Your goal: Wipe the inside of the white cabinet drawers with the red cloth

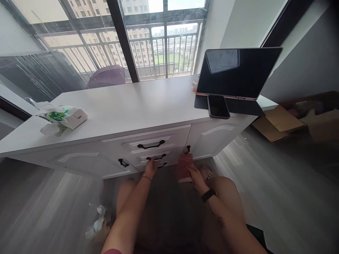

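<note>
My left hand [150,168] reaches down to the white cabinet [127,109] and its fingers curl on the black handle [156,157] of a lower drawer. My right hand [194,175] is closed on a pink-red folded cloth [184,168], held low in front of the drawers beside another black handle [187,149]. A thin bracelet is on my left wrist and a black watch [208,195] on my right. The top drawer's black handle [151,145] is untouched. My bare knees show below the hands.
On the cabinet top lie a tissue pack [63,117] at left and a tablet [238,72] propped on its stand with a phone [218,106] at right. Crumpled paper [97,223] lies on the grey floor. Cardboard [278,123] sits at right. Windows stand behind.
</note>
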The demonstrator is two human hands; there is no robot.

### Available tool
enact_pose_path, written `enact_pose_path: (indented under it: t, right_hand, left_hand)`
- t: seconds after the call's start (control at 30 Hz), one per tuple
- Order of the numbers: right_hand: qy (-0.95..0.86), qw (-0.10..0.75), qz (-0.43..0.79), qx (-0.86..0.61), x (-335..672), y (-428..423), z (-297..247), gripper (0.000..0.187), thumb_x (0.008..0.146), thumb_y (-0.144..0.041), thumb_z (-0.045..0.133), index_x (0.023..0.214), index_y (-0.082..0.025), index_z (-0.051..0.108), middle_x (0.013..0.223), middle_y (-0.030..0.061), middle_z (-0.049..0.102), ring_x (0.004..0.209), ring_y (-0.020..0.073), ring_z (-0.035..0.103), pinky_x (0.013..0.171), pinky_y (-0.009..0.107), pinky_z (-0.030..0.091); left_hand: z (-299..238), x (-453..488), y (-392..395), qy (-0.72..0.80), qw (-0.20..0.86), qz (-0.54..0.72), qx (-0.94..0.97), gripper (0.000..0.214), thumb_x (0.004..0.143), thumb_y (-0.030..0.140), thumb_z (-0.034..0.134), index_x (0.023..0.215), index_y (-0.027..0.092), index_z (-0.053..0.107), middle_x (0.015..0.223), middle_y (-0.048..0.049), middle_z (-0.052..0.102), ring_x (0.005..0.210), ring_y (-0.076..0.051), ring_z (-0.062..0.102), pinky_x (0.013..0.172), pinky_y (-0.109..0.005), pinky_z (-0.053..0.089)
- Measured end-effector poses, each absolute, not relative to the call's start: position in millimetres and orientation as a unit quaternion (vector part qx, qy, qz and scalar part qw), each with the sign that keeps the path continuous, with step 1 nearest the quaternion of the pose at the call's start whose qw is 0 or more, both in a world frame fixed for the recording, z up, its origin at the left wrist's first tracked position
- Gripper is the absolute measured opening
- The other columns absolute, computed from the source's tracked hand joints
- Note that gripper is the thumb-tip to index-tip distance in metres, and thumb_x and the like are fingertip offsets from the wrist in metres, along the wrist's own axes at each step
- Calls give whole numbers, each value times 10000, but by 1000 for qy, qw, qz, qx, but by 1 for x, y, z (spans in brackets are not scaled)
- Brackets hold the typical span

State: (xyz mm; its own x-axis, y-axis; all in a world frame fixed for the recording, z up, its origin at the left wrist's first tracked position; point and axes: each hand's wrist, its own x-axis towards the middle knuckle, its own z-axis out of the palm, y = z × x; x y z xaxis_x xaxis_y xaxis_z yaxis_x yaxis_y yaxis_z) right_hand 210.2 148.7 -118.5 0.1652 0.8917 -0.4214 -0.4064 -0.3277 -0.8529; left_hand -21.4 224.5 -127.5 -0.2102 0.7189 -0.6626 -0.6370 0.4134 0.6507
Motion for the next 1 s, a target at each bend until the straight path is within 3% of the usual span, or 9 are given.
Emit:
enact_pose_path:
  t: [0.13,0.33,0.47,0.7,1.0]
  right_hand:
    - [-171,576,563,-568,208,151,-114,326,569,-390,780,798,-202,643,747,20,683,652,183,666,576,293,531]
    - [-86,668,492,-552,226,165,-101,302,645,-353,722,901,-231,619,790,-29,686,712,151,670,620,259,558]
    - [-49,699,533,-473,247,170,-91,290,696,-330,702,966,-254,628,888,-48,711,771,129,682,701,261,581]
    - [-73,634,649,-414,247,164,-70,255,680,-288,759,912,-252,659,885,-36,741,752,141,694,714,271,595]
    - [-188,404,769,-458,216,164,-56,189,689,-264,755,839,-189,670,857,45,732,746,174,683,683,281,561]
  left_hand:
    - [-130,-22,213,572,617,540,16,172,806,38,595,688,162,571,735,-18,630,655,-112,581,785,-291,498]
    - [-132,-18,177,611,598,518,-9,180,793,-10,570,719,154,564,726,-36,608,677,-134,570,778,-331,506]
    - [-130,-1,146,632,554,540,-31,208,818,4,537,733,192,507,742,-15,575,769,-147,594,790,-328,519]
    - [-122,11,95,648,532,544,-37,202,850,36,524,725,191,496,760,-23,594,726,-124,595,794,-338,532]
    - [-117,14,52,658,526,538,-30,175,786,8,609,866,164,606,951,-96,678,882,-159,644,893,-314,494]
